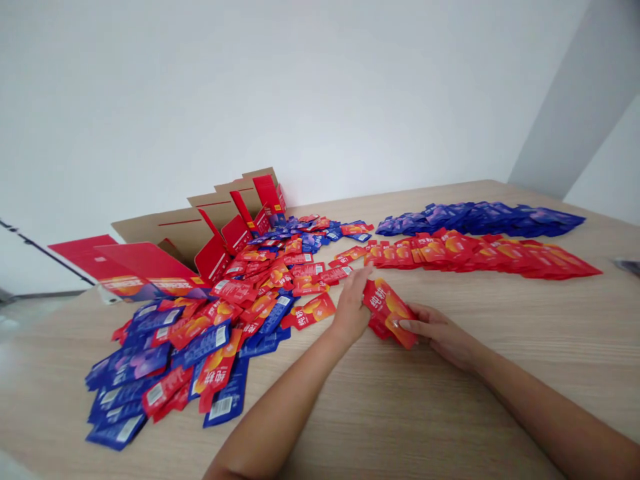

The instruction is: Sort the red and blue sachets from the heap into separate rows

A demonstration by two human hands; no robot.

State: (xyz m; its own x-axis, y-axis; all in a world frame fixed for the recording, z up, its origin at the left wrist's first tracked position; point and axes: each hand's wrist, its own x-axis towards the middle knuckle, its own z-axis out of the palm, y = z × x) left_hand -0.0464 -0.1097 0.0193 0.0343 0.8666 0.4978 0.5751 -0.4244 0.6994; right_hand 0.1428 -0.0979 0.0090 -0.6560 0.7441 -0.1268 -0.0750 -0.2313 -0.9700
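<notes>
Wood table (390, 427), bare at 6 o'clock, with red packets (387, 308) raised between two hands just beyond.

Right hand (443, 333) pinches the packets at their 4 o'clock corner, thumb on top, fingers behind; the left hand (350, 308) is at their 10 o'clock edge, fingers slightly spread and blurred, so whether they grip cannot be told. Held as a small tilted stack, the packets show white characters and orange rounds, with another red edge underneath. Bare wood runs broadly towards 3 o'clock; at 9 o'clock a mixed pile (200, 333) of red and blue crowds the left arm. Past a narrow strip, the red row (475, 250) lies at 2 o'clock, the blue row (480, 219) behind it; open boxes (145, 263) stand at 10 o'clock, pale wall (320, 100) at 12.
</notes>
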